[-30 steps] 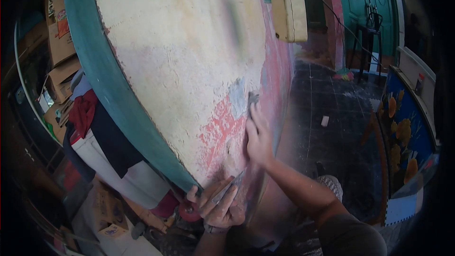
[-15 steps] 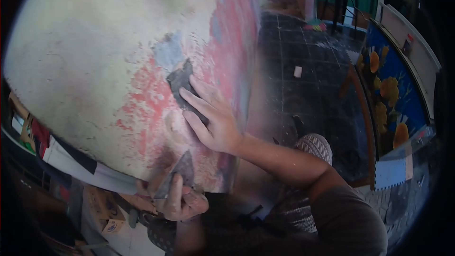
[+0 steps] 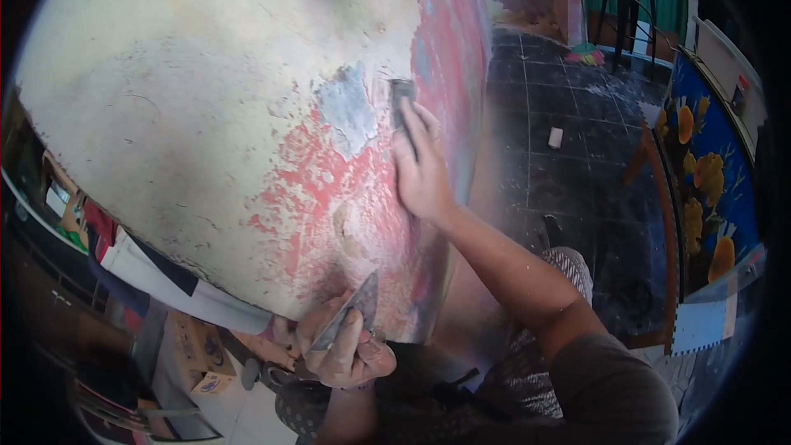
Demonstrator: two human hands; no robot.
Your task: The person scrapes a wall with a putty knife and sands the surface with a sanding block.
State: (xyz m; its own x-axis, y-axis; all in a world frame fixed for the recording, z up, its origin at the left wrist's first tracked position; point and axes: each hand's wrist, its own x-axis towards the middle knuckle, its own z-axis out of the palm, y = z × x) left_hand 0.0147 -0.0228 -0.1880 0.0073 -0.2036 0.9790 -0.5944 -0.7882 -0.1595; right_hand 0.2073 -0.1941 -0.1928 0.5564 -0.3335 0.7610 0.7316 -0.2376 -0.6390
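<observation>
A large curved panel (image 3: pixel 165 140), cream with worn red, pink and grey patches, stands tilted in front of me. My right hand (image 3: pixel 424 169) presses a dark grey piece of sandpaper (image 3: pixel 401 99) against it, beside a bare grey patch (image 3: pixel 348 109). The fingers lie closed over the sandpaper, hiding part of it. Lower down, near the panel's bottom edge, my left hand (image 3: pixel 350 358) grips a flat, triangular grey scraper (image 3: pixel 353 317). Its pointed end faces up and its lower part is hidden by the fingers. Pale dust covers the left hand.
A small pale block (image 3: pixel 555 138) lies on the dark tiled floor (image 3: pixel 535 189). At right stands a blue picture panel with yellow shapes (image 3: pixel 709 173). A black stool (image 3: pixel 630 8) is at the back. Below left sit a cardboard box (image 3: pixel 200 346) and cloths (image 3: pixel 165 268).
My right hand has slid the sandpaper up and right along the panel, past the grey patch. The view has shifted, so the scene sits farther right. My left hand still grips the scraper.
</observation>
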